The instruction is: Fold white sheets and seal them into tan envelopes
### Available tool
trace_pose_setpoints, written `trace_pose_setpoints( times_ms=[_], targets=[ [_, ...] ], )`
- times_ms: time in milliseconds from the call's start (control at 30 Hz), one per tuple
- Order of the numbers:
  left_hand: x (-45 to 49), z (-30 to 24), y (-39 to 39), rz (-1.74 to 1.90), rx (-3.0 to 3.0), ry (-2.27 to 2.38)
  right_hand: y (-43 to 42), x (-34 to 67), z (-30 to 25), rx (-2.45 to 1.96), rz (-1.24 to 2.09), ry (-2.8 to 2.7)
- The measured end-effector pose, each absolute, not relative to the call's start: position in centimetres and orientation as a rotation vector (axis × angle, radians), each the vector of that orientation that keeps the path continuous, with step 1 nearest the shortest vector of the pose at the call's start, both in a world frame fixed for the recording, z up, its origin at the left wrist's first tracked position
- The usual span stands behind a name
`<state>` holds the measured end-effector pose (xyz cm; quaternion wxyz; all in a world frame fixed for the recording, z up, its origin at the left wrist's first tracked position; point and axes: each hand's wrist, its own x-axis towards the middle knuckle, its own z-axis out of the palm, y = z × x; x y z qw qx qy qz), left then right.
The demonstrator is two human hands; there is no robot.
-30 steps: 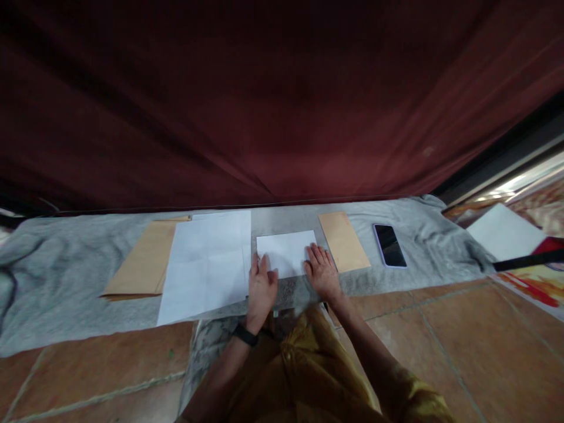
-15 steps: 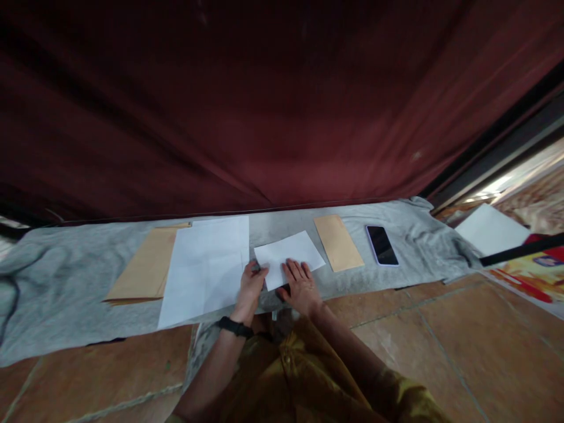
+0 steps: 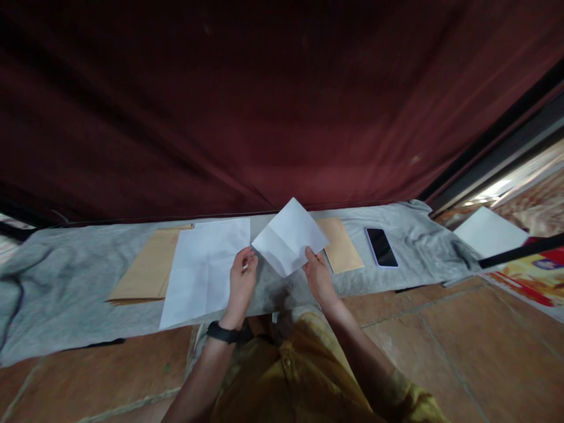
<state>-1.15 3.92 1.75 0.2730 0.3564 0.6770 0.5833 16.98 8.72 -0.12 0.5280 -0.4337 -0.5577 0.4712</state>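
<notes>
Pinched by the right hand (image 3: pixel 318 274), a creased white paper sheet (image 3: pixel 291 235) tilts above grey fabric (image 3: pixel 271 294); the left hand (image 3: pixel 244 271) curls beside the sheet's left corner, grip unclear.

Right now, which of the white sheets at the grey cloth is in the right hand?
The smaller creased sheet, raised with one corner in the right hand. The larger white sheets lie on the grey cloth to its left.

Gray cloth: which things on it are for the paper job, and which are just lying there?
Probably for the job:
creased white paper, held by the right hand
large white paper
brown paper stack, left
brown paper piece, right

Probably just lying there:
phone
</notes>
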Motion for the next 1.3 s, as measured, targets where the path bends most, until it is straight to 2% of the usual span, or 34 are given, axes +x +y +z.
trace_pose_setpoints(
  times_ms=[133, 333, 500, 733, 833, 933, 1000, 1133, 1300],
  targets=[
    [0.0, -0.4, 3.9, 1.482, 1.289, 1.973, 8.2, 16.4, -2.4, -0.996, 1.406, -0.902],
    [2.3, -1.9, 3.7, 1.119, 1.836, 1.988, 7.2, 16.1, -6.0, -1.147, 1.532, -0.692],
    [4.4, -2.8, 3.6, 0.718, 2.214, 1.729, 6.8, 17.0, -6.3, -1.22, 1.667, -0.725],
    [4.8, -3.1, 4.1, 0.434, 2.402, 1.756, 5.6, 22.4, -5.4, -1.363, 1.825, -0.916],
    [4.6, -3.1, 4.5, 0.38, 2.436, 1.761, 5.1, 23.5, -4.6, -1.424, 1.439, -1.433],
    [4.3, -3.3, 4.9, 0.355, 2.463, 1.74, 4.7, 23.0, -4.1, -1.259, 0.931, -1.892],
    [4.0, -3.5, 5.2, 0.339, 2.48, 1.716, 4.6, 22.3, -4.2, -1.15, 0.737, -2.09],
    [3.4, -3.7, 6.1, 0.297, 2.471, 1.722, 4.6, 21.4, -5.0, -1.091, 0.537, -2.315],
    [3.1, -3.6, 7.8, 0.294, 2.461, 1.743, 4.6, 21.8, -5.5, -1.086, 0.48, -2.402]
  ],
)
